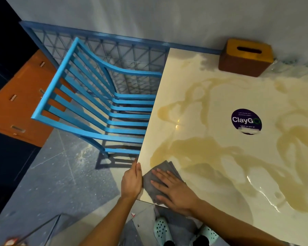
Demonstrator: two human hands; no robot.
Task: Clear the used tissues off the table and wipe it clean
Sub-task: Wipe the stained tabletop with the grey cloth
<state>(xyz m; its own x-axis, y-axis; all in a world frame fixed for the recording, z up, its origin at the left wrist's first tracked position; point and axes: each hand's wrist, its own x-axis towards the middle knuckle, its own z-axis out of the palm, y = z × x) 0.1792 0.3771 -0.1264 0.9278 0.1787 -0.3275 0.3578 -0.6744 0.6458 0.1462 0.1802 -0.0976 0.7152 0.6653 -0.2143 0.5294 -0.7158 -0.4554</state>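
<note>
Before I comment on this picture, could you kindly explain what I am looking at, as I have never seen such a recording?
There is no machine here. A camera worn on a person's head looks forward and down at their two bare hands, and this is the only view. The right hand lies flat on a folded grey cloth and presses it onto the near left corner of a glossy cream table. The left hand rests with straight fingers against the table's left edge and holds nothing. Also on the table are a round purple ClayGo sticker and, by the wall, a brown tissue box with a yellow top. I see no loose tissues. A blue slatted chair stands at the left.
</note>
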